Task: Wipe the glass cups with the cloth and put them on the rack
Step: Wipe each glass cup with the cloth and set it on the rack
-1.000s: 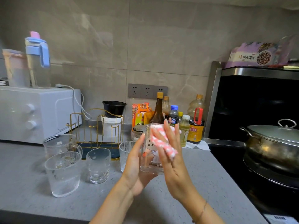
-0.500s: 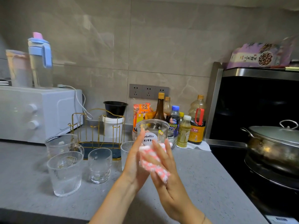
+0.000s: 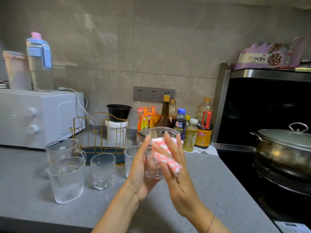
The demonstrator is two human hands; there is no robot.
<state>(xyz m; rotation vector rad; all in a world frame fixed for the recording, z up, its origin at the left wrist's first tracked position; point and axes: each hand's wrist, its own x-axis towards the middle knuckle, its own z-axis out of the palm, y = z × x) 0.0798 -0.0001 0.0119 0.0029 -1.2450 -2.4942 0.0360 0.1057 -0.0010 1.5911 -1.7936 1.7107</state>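
Note:
My left hand [image 3: 140,170] grips a clear glass cup with black lettering [image 3: 154,172] above the counter, upright. My right hand [image 3: 175,167] presses a pink-and-white cloth [image 3: 164,155] flat against the cup's outer side. A gold wire rack [image 3: 101,132] on a dark tray stands behind, with no cups on it. On the counter to the left stand a ribbed glass [image 3: 66,179], a glass mug with a handle [image 3: 64,149], a small tumbler [image 3: 103,170] and another ribbed glass [image 3: 132,157], partly hidden by my left hand.
A white microwave [image 3: 38,116] with two jugs on top stands at the left. Sauce and oil bottles [image 3: 190,125] line the wall behind the cup. A lidded steel pot [image 3: 282,148] sits on the black stove at the right. The grey counter [image 3: 210,185] runs below my hands.
The cloth under my right hand slid down the cup's side, then back up to near its rim. My left hand kept hold of the cup throughout.

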